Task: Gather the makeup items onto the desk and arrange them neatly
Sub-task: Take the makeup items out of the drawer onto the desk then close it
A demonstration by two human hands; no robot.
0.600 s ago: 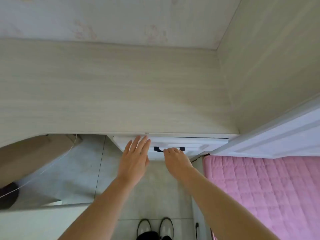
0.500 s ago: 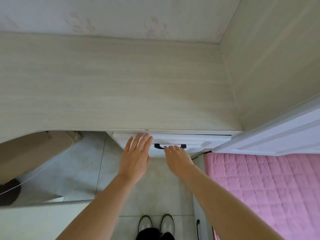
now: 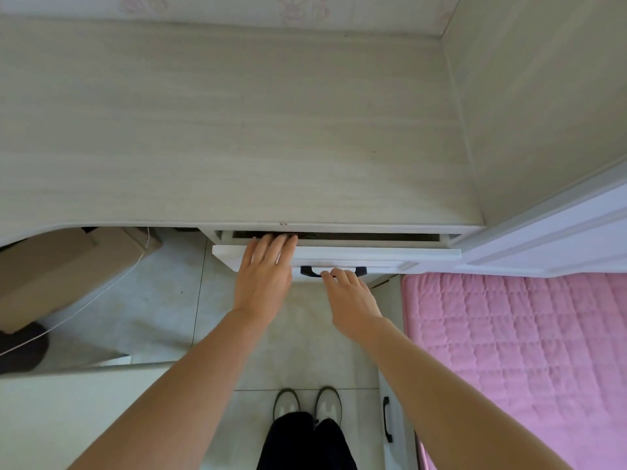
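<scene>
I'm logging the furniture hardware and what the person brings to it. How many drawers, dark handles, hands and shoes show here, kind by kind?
Drawers: 1, the white drawer, slightly open under the desk
Dark handles: 2, drawer handle and cabinet handle
Hands: 2, left hand, right hand
Shoes: 2, left shoe, right shoe
Total: 7
</scene>
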